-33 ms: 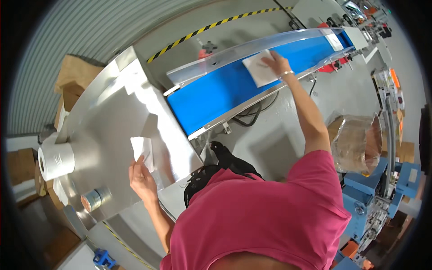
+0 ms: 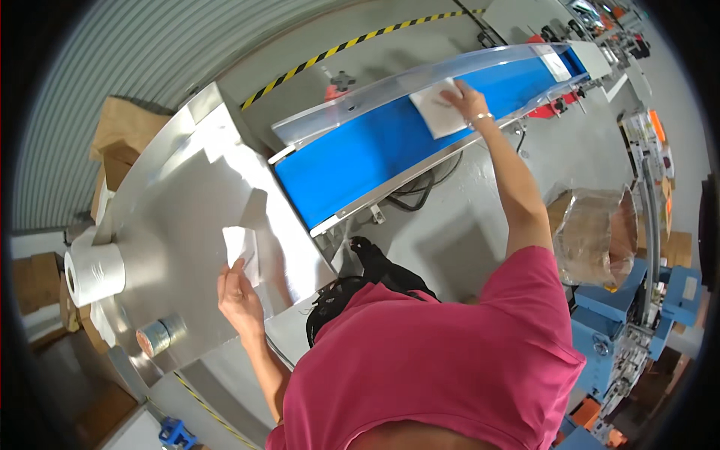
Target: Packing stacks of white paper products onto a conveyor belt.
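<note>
Over the steel table at left, my left hand is closed on a small white packet, pinched at its lower end and standing up from the fingertips. My right hand reaches out over the blue conveyor belt. Its fingers are closed on the upper right part of a larger flat white packet, which lies at or just above the belt; I cannot tell which. Another white packet rests near the belt's far right end.
The steel table carries a white roll and a small tape roll at its left side. A clear guard runs along the belt's far edge. To the right stand a plastic-lined box and blue machinery.
My right hand and its packet have shifted very slightly to the right along the belt. My left hand keeps its grip on the small packet.
</note>
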`<state>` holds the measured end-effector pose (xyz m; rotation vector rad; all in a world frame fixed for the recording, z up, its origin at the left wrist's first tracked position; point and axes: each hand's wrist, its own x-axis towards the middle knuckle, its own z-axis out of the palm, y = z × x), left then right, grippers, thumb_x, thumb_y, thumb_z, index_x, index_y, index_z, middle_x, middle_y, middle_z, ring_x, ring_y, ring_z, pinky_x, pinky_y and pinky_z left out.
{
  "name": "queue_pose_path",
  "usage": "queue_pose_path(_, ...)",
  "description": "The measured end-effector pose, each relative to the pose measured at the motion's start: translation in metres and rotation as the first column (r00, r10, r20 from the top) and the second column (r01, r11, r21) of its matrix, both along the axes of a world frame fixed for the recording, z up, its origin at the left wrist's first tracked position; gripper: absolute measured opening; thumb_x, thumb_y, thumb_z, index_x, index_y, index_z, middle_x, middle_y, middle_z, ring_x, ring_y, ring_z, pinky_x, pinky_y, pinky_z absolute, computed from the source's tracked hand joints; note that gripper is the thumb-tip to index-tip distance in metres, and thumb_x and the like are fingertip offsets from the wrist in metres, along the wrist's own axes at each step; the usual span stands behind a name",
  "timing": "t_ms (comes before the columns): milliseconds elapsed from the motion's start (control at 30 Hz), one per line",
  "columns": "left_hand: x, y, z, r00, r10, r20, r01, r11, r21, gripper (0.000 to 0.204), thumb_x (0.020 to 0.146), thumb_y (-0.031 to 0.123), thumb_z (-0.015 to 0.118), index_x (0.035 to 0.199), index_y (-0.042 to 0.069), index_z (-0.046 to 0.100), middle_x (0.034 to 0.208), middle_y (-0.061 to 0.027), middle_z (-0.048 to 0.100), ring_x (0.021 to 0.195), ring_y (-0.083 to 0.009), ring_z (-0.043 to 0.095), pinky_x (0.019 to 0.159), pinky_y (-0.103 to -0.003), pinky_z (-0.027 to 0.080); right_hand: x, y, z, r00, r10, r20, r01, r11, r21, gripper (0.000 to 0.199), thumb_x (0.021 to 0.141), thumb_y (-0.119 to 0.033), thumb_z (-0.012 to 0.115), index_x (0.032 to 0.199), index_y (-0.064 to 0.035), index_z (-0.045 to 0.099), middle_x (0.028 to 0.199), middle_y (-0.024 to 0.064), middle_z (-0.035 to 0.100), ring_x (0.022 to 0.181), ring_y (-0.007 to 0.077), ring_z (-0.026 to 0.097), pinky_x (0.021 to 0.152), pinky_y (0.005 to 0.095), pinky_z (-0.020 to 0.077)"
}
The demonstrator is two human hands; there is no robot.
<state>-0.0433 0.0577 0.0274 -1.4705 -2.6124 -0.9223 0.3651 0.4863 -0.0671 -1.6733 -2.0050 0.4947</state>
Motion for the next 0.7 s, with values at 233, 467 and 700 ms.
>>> queue_pose_path(233,0.062,0.087,0.015,0.829,-0.415,0.375,0.425,0.903,0.06,0.023,0.082,-0.005,0.059,0.098,0.007,0.07,0.104,-0.0164,0.065,0.102,-0.0294,0.063,0.083,-0.032,0.049,-0.031,-0.04,0.038,0.959,0.197,-0.203,-0.183,0.979,0.085,0.055,0.084,-0.042,0.066,0.122,-0.0036,0.053,0.11,0.0142,0.064,0.103,0.0262,0.06,0.093,0.033,0.044)
queue_pose_path(467,0.074,0.2,-0.026,0.151,-0.283,0.947,0.472,0.862,0.183,0.022,0.081,-0.003,0.064,0.101,0.004,0.068,0.09,0.0002,0.063,0.072,-0.0051,0.052,0.062,-0.019,0.04,-0.112,-0.121,0.045,0.397,-0.159,-0.904,-0.827,0.365,-0.428,0.048,0.099,-0.041,0.042,0.122,-0.0008,0.053,0.113,0.01,0.061,0.101,0.0159,0.059,0.085,0.0272,0.0455)
queue_pose_path(700,0.105,0.241,-0.031,0.245,-0.226,0.943,0.29,0.945,0.151,0.044,0.084,0.005,0.064,0.127,0.003,0.052,0.129,-0.0134,0.053,0.107,-0.0174,0.054,0.086,-0.029,0.044,-0.084,-0.085,0.009,0.739,0.077,-0.669,-0.421,0.828,-0.37,0.036,0.086,-0.029,0.065,0.105,0.0016,0.062,0.091,0.0036,0.065,0.08,0.0101,0.056,0.068,0.0264,0.0456)
